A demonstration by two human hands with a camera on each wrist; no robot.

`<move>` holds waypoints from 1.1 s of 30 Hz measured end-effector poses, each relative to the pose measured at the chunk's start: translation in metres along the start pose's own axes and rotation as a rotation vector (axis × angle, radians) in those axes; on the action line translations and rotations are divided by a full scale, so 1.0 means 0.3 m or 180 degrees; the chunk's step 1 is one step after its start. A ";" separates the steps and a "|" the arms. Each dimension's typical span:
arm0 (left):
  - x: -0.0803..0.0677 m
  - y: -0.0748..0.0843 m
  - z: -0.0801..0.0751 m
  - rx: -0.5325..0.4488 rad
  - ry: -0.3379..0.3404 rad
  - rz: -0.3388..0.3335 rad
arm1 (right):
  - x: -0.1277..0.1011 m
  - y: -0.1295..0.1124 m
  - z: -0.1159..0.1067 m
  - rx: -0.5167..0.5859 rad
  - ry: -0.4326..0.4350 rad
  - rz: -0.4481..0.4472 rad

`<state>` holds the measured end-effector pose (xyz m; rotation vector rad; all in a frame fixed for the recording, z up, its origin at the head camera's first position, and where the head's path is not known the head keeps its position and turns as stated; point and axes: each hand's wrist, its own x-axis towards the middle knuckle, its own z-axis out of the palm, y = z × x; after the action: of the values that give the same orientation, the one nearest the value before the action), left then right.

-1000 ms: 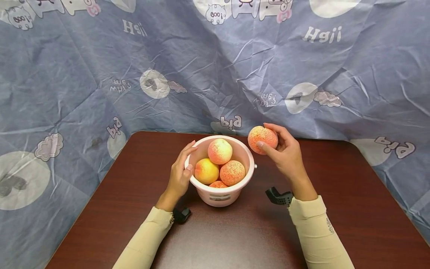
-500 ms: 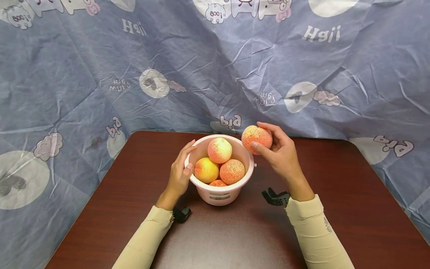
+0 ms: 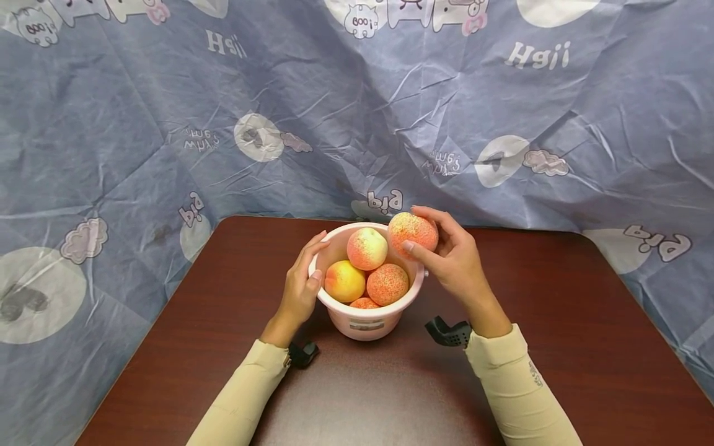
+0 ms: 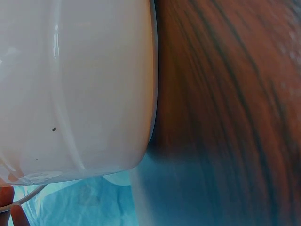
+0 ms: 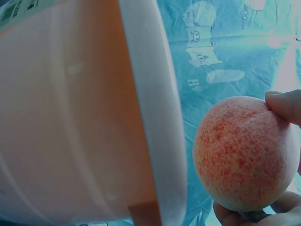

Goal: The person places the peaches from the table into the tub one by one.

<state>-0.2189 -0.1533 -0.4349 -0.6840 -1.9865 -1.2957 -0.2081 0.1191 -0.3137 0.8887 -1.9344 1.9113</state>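
Observation:
A pale pink bucket (image 3: 365, 330) stands on the table with several peaches inside, among them a yellow peach (image 3: 344, 282), a pale red-tinged peach (image 3: 367, 249) and a speckled peach (image 3: 387, 284). My left hand (image 3: 298, 291) holds the bucket's left rim, thumb on the inner side and fingers along the outside. Another speckled peach (image 3: 413, 234) is pinched between the thumb and fingers of my right hand (image 3: 458, 263), over the bucket's back right rim. In the right wrist view that held peach (image 5: 247, 153) is apart from the bucket's rim (image 5: 162, 113).
The dark reddish-brown table (image 3: 558, 347) reaches out on both sides of the bucket. Behind it hangs a creased blue-grey cloth (image 3: 334, 93) with cartoon prints. Each wrist wears a black camera mount, such as the right mount (image 3: 448, 332).
My right hand has moved left with its peach, from beside the bucket to over its right rim. The left hand and the bucket have stayed in place.

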 end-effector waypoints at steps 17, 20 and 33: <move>0.003 0.004 0.000 0.0015 -0.0021 -0.0008 | -0.014 -0.010 0.059 0.0008 -0.0199 0.0038; 0.004 0.004 -0.001 0.0027 -0.0019 -0.0010 | -0.012 -0.011 0.067 -0.0022 -0.0218 0.0018; 0.005 0.000 -0.001 -0.0031 -0.0023 0.0016 | -0.023 -0.017 0.104 0.0008 -0.0294 0.0107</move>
<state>-0.2198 -0.1535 -0.4336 -0.6989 -1.9843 -1.3026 -0.1928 0.0908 -0.3163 0.9670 -2.0118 1.9236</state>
